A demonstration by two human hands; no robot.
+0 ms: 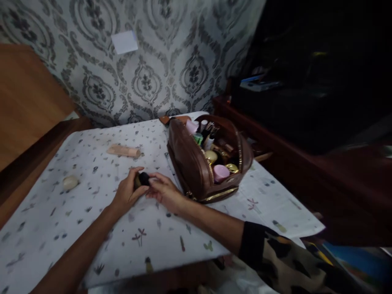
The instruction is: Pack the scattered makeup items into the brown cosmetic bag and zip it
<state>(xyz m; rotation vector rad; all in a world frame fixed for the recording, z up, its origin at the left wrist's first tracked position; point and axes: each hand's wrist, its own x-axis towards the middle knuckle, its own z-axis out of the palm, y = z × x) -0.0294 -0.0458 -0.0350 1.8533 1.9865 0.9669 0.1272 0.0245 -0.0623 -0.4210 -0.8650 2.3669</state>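
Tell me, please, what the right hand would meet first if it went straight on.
Likely the black cap on the small bottle in the left hand; depth makes actual contact uncertain.

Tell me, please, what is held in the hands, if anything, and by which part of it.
The left hand holds a small dark container by its body; the right hand is at its black cap, its grip unclear.

Free tabletop (99, 183) between left hand (126, 193) and cream object (70, 182), brown bag (192, 161) a barrier rightward

grey patterned wallpaper (165, 61); dim light
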